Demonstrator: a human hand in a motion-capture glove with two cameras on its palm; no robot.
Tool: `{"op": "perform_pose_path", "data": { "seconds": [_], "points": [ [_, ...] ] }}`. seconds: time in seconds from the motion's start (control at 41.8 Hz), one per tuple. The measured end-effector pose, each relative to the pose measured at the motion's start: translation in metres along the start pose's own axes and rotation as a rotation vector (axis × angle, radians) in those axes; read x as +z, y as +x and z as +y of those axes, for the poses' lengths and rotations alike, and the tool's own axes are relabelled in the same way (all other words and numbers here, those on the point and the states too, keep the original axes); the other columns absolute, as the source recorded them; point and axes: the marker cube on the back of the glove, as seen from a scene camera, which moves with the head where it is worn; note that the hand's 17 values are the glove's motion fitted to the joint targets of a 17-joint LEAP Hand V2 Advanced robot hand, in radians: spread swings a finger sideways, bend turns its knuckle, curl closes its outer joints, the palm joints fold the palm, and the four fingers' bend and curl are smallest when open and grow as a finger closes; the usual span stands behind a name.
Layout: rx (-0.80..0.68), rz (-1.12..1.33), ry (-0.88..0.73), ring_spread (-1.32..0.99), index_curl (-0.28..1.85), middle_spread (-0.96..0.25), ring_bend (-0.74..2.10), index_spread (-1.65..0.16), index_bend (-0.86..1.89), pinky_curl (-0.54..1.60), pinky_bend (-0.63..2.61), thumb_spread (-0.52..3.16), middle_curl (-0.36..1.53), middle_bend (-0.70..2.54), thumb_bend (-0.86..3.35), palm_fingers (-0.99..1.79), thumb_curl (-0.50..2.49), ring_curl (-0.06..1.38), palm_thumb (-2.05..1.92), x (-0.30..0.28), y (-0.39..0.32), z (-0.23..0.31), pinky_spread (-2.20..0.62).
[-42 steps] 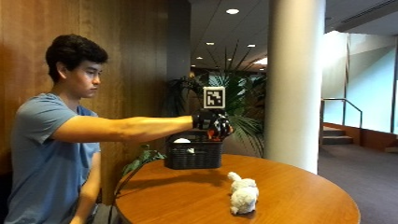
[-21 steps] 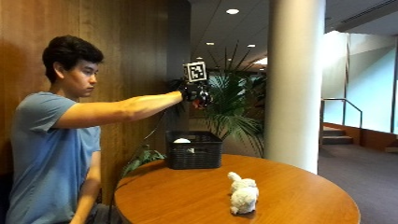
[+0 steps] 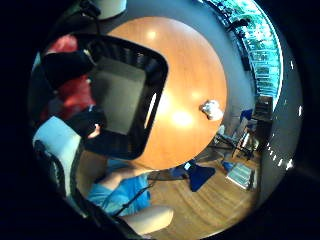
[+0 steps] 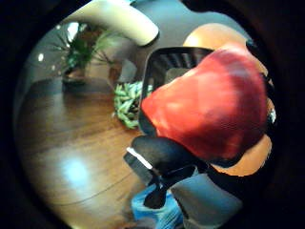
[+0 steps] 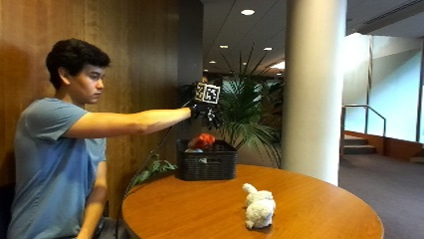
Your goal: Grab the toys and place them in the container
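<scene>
1. Red plush toy sitting at the black basket mouth, at 6 o'clock below the raised right hand; impossible to tell open or gripping.
2. White plush toy left on the bench, 4 o'clock from the basket.

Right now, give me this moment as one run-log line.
hand: right hand raised over basket | red toy: at basket's top, below hand | white toy: on table, untouched
</scene>
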Motion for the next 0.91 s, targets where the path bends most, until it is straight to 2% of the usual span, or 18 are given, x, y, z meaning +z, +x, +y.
{"op": "perform_pose_path", "data": {
  "seconds": [0.072, 0.12, 0.335, 0.551, 0.814, 0.91],
  "points": [
    [-0.118, 0.076, 0.000, -0.28, 0.44, -0.12, 1.16, -0.33, -0.14, 0.52, 1.42, 0.89, 0.53, 0.28, -0.15, 0.17, 0.66, 0.58, -0.07, 0.003, 0.013, 0.007, -0.34],
    [-0.152, 0.082, 0.020, -0.26, 0.38, -0.07, 1.17, -0.32, -0.11, 0.51, 1.46, 0.91, 0.52, 0.27, -0.13, 0.14, 0.63, 0.57, -0.10, 0.001, 0.016, 0.009, -0.31],
    [-0.102, 0.173, 0.123, -0.08, 0.29, 0.06, 0.93, -0.32, 0.08, 0.50, 1.61, 0.96, 0.49, 0.25, -0.09, -0.12, 0.49, 0.47, -0.10, -0.018, 0.045, 0.009, -0.16],
    [-0.043, 0.259, 0.169, 0.02, 0.25, 0.06, 0.70, -0.31, 0.10, 0.46, 1.59, 0.97, 0.47, 0.21, -0.08, -0.22, 0.40, 0.38, -0.10, -0.040, 0.048, -0.014, -0.04],
    [0.191, 0.205, 0.234, 0.06, 0.21, 0.05, 0.55, -0.30, 0.07, 0.41, 1.52, 0.97, 0.43, 0.17, -0.07, -0.22, 0.34, 0.32, -0.08, -0.077, 0.180, -0.010, 0.03],
    [0.230, 0.271, 0.211, 0.07, 0.19, 0.05, 0.52, -0.30, 0.07, 0.40, 1.49, 0.97, 0.42, 0.17, -0.07, -0.22, 0.32, 0.31, -0.08, -0.074, 0.247, 0.000, 0.04]
  ]
}}
